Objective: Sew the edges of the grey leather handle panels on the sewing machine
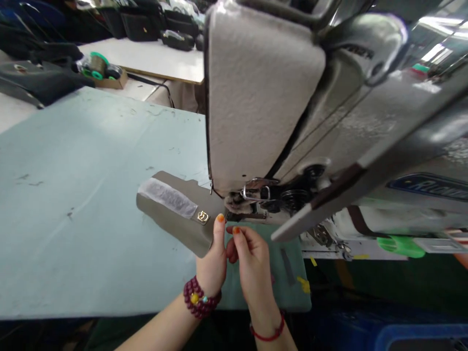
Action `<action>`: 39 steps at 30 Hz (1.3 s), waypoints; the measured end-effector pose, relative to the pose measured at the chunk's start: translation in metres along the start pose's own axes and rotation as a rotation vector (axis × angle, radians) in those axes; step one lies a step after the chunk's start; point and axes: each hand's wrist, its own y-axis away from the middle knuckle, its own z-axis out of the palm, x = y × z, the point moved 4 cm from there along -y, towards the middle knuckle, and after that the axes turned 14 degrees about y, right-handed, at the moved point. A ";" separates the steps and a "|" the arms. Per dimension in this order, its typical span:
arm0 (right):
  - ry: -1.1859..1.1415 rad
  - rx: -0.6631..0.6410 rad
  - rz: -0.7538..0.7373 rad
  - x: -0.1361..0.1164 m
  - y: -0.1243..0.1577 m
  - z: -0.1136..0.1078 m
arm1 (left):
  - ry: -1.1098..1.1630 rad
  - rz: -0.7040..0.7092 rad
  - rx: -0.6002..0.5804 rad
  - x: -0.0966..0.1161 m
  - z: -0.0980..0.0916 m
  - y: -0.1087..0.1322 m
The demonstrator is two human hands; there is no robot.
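Note:
A grey-brown leather-like flap (171, 226) lies at the sewing machine's needle area, its near right edge curling up. It bears a gold metal emblem (203, 217) and a whitish translucent film strip (168, 197). My left hand (212, 261) grips the flap's near right edge, thumb up along it and the other fingers mostly hidden. Close beside it, my right hand (254, 261) has its thumb and fingers drawn together just in front of the needle area; whatever they pinch is too small to make out. The sewing machine head (263, 92) rises directly above both hands.
A pale green worktop (91, 219) extends left, with thread scraps on it. A grey bar (329, 200) slants close to my right hand. At the back left stand a cardboard box (113, 82) with thread spools (98, 63) and black bags (135, 27).

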 end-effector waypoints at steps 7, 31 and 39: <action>0.214 0.036 -0.077 -0.014 -0.007 -0.001 | 0.152 0.160 -0.159 -0.050 -0.055 0.013; 0.249 0.175 -0.096 -0.017 -0.018 0.040 | -0.953 1.119 -1.369 0.081 -0.018 -0.120; 0.222 0.138 -0.112 -0.019 -0.014 0.034 | -1.128 1.126 -1.356 0.105 -0.015 -0.092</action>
